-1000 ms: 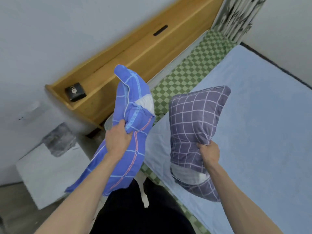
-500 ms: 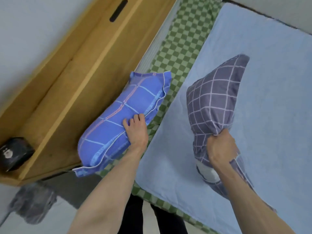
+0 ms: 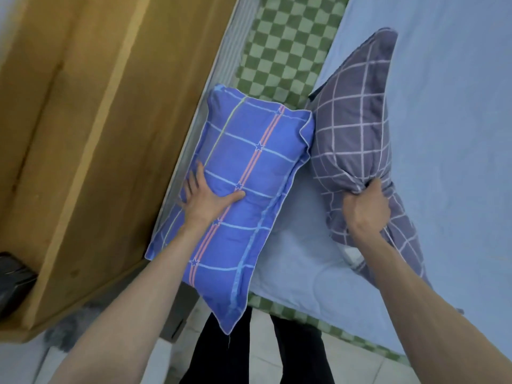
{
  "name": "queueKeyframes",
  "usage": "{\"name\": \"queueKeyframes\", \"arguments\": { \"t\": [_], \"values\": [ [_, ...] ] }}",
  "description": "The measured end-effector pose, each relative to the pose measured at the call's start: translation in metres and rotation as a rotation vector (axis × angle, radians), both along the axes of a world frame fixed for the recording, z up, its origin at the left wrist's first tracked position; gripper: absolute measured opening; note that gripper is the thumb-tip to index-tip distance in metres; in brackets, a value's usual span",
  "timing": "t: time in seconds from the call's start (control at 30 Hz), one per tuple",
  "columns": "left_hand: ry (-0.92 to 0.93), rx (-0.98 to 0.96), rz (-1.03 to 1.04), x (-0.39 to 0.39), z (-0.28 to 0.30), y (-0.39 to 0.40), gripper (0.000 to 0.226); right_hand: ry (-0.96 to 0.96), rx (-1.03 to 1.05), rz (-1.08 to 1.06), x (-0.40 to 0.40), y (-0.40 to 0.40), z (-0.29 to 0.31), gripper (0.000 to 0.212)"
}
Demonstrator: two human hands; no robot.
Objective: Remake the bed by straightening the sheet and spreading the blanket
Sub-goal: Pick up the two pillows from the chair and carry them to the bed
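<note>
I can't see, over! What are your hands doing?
Left hand flat on blue pillow. Right hand grips purple pillow. Both pillows on light blue sheet.

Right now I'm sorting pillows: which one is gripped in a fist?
The purple-grey checked pillow, bunched in the right hand; the left hand lies flat on the blue one.

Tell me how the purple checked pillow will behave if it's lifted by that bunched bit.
Probably soft and floppy: the purple pillow crumples where the right hand grips it. Likely light, since one hand holds its end up. It may sag and swing rather than stay flat.
</note>
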State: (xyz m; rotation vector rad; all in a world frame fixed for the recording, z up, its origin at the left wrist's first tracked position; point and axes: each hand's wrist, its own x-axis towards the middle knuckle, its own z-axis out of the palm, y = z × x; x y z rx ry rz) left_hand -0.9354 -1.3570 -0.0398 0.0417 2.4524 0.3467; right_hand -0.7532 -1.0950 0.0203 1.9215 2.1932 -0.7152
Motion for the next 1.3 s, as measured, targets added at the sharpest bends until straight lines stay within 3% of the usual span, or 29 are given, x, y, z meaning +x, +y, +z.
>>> {"name": "queueKeyframes", "arguments": {
  "t": [0.1,0.23,0.3,0.43,0.57,0.63,0.7,0.8,0.83,0.87,0.93,0.97,1.07,1.13,1.2,1.3],
  "values": [
    [0.023,-0.049,0.007,0.002,-0.021,0.021,0.138,-0.018,0.005,-0.002,-0.005,-0.007,-0.012,0.027],
    [0.184,0.049,0.014,0.011,-0.033,0.032,0.082,-0.02,0.029,-0.01,-0.01,-0.019,-0.027,0.035],
    [0.255,0.118,0.026,0.012,-0.024,0.018,0.069,-0.015,0.051,-0.017,-0.01,-0.021,-0.031,0.035],
    [0.426,0.13,0.041,0.005,-0.016,-0.012,0.078,-0.046,0.04,0.002,-0.012,-0.031,-0.04,0.035],
    [0.259,0.019,-0.051,-0.018,-0.032,0.006,0.122,-0.127,-0.038,0.07,-0.016,-0.051,-0.056,0.037],
    [0.253,-0.092,-0.069,-0.033,-0.034,0.012,0.131,-0.143,-0.076,0.099,-0.019,-0.064,-0.06,0.037],
    [0.33,-0.114,-0.059,-0.035,-0.024,0.01,0.125,-0.139,-0.097,0.101,-0.023,-0.077,-0.058,0.037],
    [0.517,0.241,-0.099,0.013,-0.002,0.011,0.084,-0.052,-0.117,0.059,-0.028,-0.086,-0.046,0.035],
    [0.414,0.412,-0.074,0.041,0.005,0.017,0.076,-0.002,-0.12,0.045,-0.026,-0.087,-0.041,0.033],
    [0.177,0.54,0.01,0.071,0.014,0.026,0.074,0.06,-0.127,0.036,-0.021,-0.086,-0.036,0.031],
    [-0.397,0.643,0.18,0.119,0.027,0.051,0.081,0.219,-0.136,0.001,-0.001,-0.079,-0.023,0.038],
    [-0.562,0.638,0.207,0.138,0.026,0.063,0.087,0.286,-0.114,-0.039,0.011,-0.068,-0.018,0.045],
    [-0.656,0.614,0.346,0.166,0.007,0.098,0.108,0.325,-0.018,-0.283,0.051,-0.002,-0.031,0.037],
    [-0.614,0.642,0.488,0.164,-0.006,0.12,0.116,0.209,-0.195,-0.338,0.084,0.044,-0.053,0.049],
    [-0.567,0.659,0.564,0.157,-0.014,0.135,0.11,0.125,-0.485,-0.248,0.113,0.058,-0.079,0.071],
    [-0.474,0.619,0.557,0.153,-0.017,0.14,0.079,0.24,-0.724,-0.151,0.126,0.047,-0.096,0.081]
  ]
}}
